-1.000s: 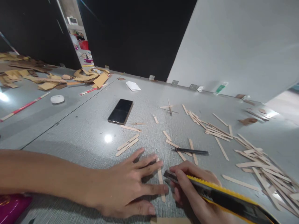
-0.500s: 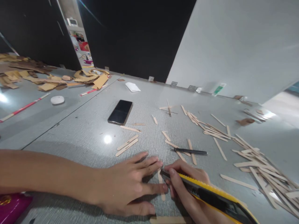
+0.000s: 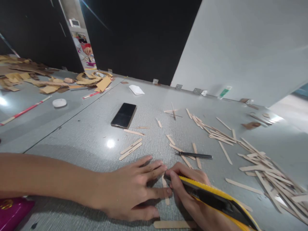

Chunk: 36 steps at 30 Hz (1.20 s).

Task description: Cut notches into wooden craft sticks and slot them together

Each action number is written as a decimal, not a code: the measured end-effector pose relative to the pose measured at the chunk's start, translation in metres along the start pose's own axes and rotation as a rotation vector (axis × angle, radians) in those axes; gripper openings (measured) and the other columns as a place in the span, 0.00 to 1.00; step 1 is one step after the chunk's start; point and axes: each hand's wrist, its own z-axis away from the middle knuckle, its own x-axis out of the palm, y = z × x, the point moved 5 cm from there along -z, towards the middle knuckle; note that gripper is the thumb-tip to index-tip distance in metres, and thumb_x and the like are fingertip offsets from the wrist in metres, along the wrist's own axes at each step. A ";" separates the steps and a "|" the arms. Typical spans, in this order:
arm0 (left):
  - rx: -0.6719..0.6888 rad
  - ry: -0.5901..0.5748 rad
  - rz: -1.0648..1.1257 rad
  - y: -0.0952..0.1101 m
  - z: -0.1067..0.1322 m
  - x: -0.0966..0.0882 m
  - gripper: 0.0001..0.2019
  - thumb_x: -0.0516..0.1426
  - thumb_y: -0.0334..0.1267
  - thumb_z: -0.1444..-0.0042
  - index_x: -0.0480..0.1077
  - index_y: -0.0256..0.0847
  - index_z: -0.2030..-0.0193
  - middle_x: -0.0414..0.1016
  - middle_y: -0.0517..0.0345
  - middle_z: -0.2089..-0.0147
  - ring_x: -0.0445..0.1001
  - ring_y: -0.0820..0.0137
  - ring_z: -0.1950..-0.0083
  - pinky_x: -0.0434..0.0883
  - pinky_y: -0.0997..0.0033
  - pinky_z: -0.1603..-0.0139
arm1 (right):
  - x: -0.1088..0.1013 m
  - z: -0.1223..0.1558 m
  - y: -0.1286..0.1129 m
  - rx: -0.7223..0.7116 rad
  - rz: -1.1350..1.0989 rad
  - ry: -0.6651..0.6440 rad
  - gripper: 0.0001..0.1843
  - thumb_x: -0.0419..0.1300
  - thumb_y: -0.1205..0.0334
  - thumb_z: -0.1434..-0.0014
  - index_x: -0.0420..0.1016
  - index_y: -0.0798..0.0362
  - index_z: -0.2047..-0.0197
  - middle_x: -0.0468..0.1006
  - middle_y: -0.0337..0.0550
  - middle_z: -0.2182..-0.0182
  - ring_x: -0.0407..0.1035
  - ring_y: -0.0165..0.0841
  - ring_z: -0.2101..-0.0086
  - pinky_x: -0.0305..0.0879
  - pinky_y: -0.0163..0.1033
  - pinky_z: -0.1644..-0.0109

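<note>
Under the fingertips of the left hand [image 3: 130,195] lies a thin, pale wooden stick [image 3: 165,183], flat on the grey surface [image 3: 96,141] near its front edge. This hand is palm down with its fingers wide and pressing on the stick. Just beside it, the right hand [image 3: 194,208] is closed around a yellow and black utility knife [image 3: 216,200], whose tip meets the stick.

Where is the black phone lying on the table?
In the head view the black phone lies flat left of centre on the grey table, beyond the left hand, nearer than the white folded paper.
</note>
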 end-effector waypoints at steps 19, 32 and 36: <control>0.016 0.035 0.219 -0.010 -0.001 0.001 0.25 0.54 0.50 0.26 0.69 0.42 0.28 0.54 0.35 0.20 0.53 0.46 0.19 0.53 0.41 0.20 | 0.003 0.011 0.028 0.151 -0.076 0.039 0.15 0.62 0.45 0.30 0.80 0.46 0.60 0.83 0.42 0.69 0.77 0.39 0.67 0.72 0.39 0.66; 0.038 0.041 0.225 -0.011 -0.005 -0.005 0.17 0.55 0.46 0.25 0.77 0.46 0.37 0.66 0.41 0.25 0.61 0.53 0.21 0.54 0.41 0.20 | 0.019 0.021 0.037 0.415 -0.622 0.107 0.29 0.68 0.30 0.40 0.76 0.50 0.66 0.63 0.29 0.82 0.56 0.26 0.80 0.61 0.32 0.76; 0.040 0.067 0.228 -0.011 -0.003 -0.006 0.17 0.55 0.46 0.25 0.78 0.46 0.37 0.64 0.40 0.24 0.61 0.52 0.22 0.57 0.42 0.21 | 0.024 0.024 0.039 0.430 -0.663 0.044 0.27 0.68 0.32 0.39 0.77 0.50 0.65 0.60 0.28 0.81 0.52 0.26 0.79 0.56 0.33 0.76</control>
